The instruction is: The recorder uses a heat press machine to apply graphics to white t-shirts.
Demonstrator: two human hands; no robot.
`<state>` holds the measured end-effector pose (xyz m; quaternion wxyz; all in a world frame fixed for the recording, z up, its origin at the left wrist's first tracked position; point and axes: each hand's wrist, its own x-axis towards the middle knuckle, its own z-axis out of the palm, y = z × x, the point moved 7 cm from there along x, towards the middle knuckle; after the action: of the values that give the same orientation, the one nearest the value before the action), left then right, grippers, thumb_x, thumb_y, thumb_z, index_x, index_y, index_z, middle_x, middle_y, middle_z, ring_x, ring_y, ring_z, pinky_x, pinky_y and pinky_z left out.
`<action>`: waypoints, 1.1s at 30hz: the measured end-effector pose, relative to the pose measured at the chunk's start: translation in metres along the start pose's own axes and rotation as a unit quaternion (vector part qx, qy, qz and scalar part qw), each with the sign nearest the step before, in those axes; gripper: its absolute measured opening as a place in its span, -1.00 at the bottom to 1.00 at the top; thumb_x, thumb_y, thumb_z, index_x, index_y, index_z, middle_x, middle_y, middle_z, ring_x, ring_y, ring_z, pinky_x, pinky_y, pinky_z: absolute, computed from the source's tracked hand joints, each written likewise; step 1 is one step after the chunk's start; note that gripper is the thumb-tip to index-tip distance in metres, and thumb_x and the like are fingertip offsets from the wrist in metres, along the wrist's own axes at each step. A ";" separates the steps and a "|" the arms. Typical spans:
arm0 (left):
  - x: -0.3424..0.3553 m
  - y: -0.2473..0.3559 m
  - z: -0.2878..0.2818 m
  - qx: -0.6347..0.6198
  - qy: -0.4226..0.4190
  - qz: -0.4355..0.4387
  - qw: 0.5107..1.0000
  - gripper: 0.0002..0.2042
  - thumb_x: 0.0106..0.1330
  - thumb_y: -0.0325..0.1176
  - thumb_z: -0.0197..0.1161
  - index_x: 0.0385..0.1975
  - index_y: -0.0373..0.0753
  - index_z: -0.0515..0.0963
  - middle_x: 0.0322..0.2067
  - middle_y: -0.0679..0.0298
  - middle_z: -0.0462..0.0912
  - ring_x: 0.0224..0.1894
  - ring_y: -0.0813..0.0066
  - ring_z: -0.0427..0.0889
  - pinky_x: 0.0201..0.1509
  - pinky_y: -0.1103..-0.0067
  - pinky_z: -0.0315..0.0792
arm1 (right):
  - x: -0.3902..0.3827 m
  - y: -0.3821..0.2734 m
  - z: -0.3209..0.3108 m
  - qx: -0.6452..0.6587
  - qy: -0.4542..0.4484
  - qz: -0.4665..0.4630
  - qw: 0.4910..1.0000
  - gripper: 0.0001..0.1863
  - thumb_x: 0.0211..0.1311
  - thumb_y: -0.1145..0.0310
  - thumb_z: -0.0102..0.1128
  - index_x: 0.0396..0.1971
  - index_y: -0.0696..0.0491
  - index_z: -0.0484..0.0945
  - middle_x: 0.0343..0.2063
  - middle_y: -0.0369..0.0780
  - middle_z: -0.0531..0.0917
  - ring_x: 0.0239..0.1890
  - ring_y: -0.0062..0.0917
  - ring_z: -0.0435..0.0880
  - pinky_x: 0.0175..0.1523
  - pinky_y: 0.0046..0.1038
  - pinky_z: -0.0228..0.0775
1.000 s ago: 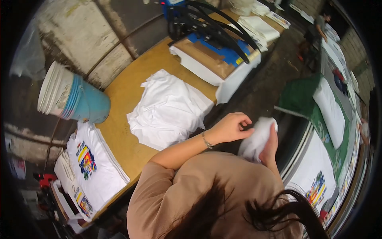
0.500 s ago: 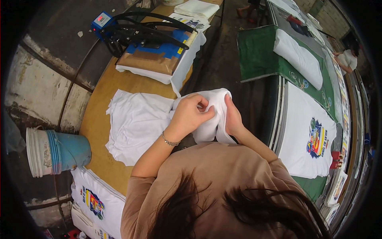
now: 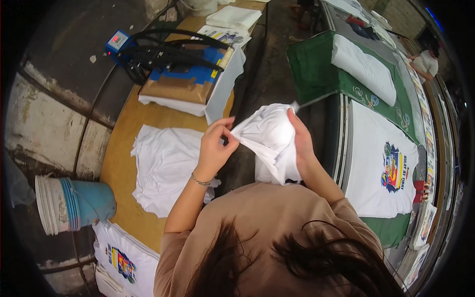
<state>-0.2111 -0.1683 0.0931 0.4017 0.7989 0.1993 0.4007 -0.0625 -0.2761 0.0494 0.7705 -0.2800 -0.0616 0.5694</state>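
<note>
A bunched white shirt (image 3: 272, 136) hangs in the air in front of my chest, between both hands. My left hand (image 3: 213, 151) pinches a corner of its cloth between thumb and fingers and pulls it out to the left. On the other side, my right hand (image 3: 303, 141) grips the bundle, its thumb at the top edge and its fingers partly hidden behind the cloth. Just left of my left forearm, another crumpled white shirt (image 3: 161, 166) lies on the wooden table (image 3: 116, 143).
A heat press (image 3: 180, 81) with a white cloth under it stands at the table's far end, before stacked white fabric (image 3: 232, 18). Stacked buckets (image 3: 91, 203) stand left, above printed shirts (image 3: 118, 257). On the right, a long bench carries a printed shirt (image 3: 368, 163) and green cloth (image 3: 311, 64). Another person (image 3: 424, 63) is far right.
My left hand has drawn left and now stretches a corner of the shirt outward. My right hand has moved slightly right with the bundle. The whole view has shifted a little.
</note>
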 end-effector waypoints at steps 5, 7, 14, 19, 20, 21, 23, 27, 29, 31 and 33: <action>0.007 0.006 0.064 -0.148 -0.117 0.159 0.969 -0.86 0.14 -0.35 0.21 -0.39 -0.24 0.46 -0.26 0.12 0.63 -0.32 0.41 0.65 -0.35 0.62 0.47 | -0.003 -0.021 -0.001 0.154 -0.034 0.048 0.986 -0.59 0.36 0.09 -0.03 -0.14 0.16 0.52 -0.22 -0.11 0.66 -0.19 -0.30 0.66 0.01 -0.28 0.49; 0.001 -0.019 0.101 -0.068 -0.211 0.174 0.959 -0.68 0.12 -0.17 0.27 -0.21 -0.21 0.54 -0.31 0.14 0.65 -0.37 0.29 0.65 -0.39 0.50 0.47 | -0.010 -0.058 -0.020 0.141 -0.026 -0.032 0.989 -0.61 0.32 0.07 0.04 -0.18 0.12 0.54 -0.32 -0.17 0.68 -0.29 -0.38 0.68 -0.11 -0.35 0.54; -0.167 -0.183 0.079 0.224 -0.510 -0.050 0.829 -0.57 0.15 -0.19 0.18 0.05 -0.10 0.51 -0.18 0.06 0.62 -0.14 0.11 0.59 -0.03 0.29 0.43 | -0.111 -0.200 -0.126 0.122 0.104 -0.319 0.934 -0.34 0.34 -0.09 -0.18 0.05 0.27 0.41 -0.02 0.00 0.56 -0.01 -0.13 0.58 0.15 -0.13 0.38; -0.206 -0.202 0.055 0.147 -0.443 -0.223 0.856 -0.56 0.24 -0.12 0.09 0.08 -0.17 0.48 -0.04 0.03 0.53 0.03 0.11 0.46 0.13 0.33 0.29 | -0.141 -0.210 -0.165 0.122 0.127 -0.406 0.897 -0.40 0.33 -0.09 -0.10 0.01 0.19 0.44 -0.09 -0.04 0.59 -0.06 -0.20 0.60 0.08 -0.15 0.44; -0.201 -0.200 0.053 0.133 -0.414 -0.245 0.867 -0.55 0.25 -0.11 0.07 0.09 -0.18 0.47 -0.01 0.02 0.51 0.06 0.11 0.44 0.16 0.33 0.26 | -0.137 -0.208 -0.171 0.126 0.127 -0.421 0.889 -0.43 0.32 -0.07 -0.07 0.00 0.18 0.44 -0.11 -0.05 0.60 -0.08 -0.23 0.61 0.06 -0.18 0.46; -0.192 -0.198 0.049 0.119 -0.384 -0.264 0.877 -0.54 0.27 -0.10 0.05 0.10 -0.19 0.47 0.02 0.01 0.49 0.10 0.11 0.41 0.19 0.34 0.23 | -0.129 -0.203 -0.179 0.125 0.145 -0.417 0.888 -0.45 0.32 -0.05 -0.04 -0.02 0.17 0.45 -0.14 -0.07 0.60 -0.10 -0.25 0.62 0.03 -0.20 0.47; -0.172 -0.195 0.029 0.101 -0.323 -0.301 0.892 -0.53 0.30 -0.07 0.01 0.11 -0.22 0.45 0.07 0.00 0.46 0.16 0.11 0.36 0.25 0.36 0.17 | -0.114 -0.191 -0.196 0.139 0.209 -0.414 0.875 -0.51 0.31 0.00 0.02 -0.05 0.15 0.47 -0.19 -0.10 0.62 -0.15 -0.30 0.63 -0.03 -0.24 0.51; -0.129 -0.206 -0.079 0.110 -0.234 -0.392 0.883 -0.47 0.39 -0.01 -0.07 0.15 -0.33 0.40 0.27 -0.02 0.25 0.37 0.17 0.07 0.42 0.44 -0.08 | -0.080 -0.158 -0.203 0.111 0.299 -0.414 0.853 -0.52 0.29 -0.03 0.04 -0.16 0.16 0.52 -0.31 -0.13 0.65 -0.31 -0.31 0.65 -0.19 -0.27 0.55; -0.103 -0.202 -0.160 0.181 -0.126 -0.403 0.888 -0.50 0.38 -0.05 0.02 0.10 -0.35 0.44 0.30 -0.01 0.18 0.35 0.18 0.12 0.40 0.42 -0.04 | -0.056 -0.126 -0.180 0.117 0.183 -0.310 0.925 -0.56 0.29 -0.02 0.05 -0.20 0.11 0.53 -0.41 -0.20 0.64 -0.43 -0.41 0.64 -0.36 -0.39 0.53; -0.080 -0.192 -0.221 0.241 -0.016 -0.426 0.872 -0.58 0.36 -0.15 0.09 0.04 -0.37 0.46 0.24 0.01 0.29 0.27 0.16 0.25 0.32 0.39 0.11 | -0.038 -0.094 -0.166 0.115 0.210 -0.287 0.928 -0.62 0.30 -0.02 0.05 -0.26 0.02 0.55 -0.47 -0.29 0.63 -0.51 -0.51 0.61 -0.42 -0.49 0.49; -0.053 -0.143 -0.234 0.562 0.050 -0.254 0.786 -0.64 0.33 -0.24 0.14 -0.01 -0.38 0.48 0.14 0.05 0.41 0.18 0.17 0.38 0.21 0.38 0.25 | -0.030 -0.064 -0.144 0.023 0.216 -0.273 0.937 -0.67 0.32 0.01 0.07 -0.22 -0.01 0.50 -0.42 -0.33 0.60 -0.41 -0.59 0.59 -0.33 -0.52 0.46</action>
<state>-0.4299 -0.0036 0.0362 -0.0419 0.7828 0.6048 0.1407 0.0413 -0.3677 -0.0323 0.8971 -0.3512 0.0456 0.2642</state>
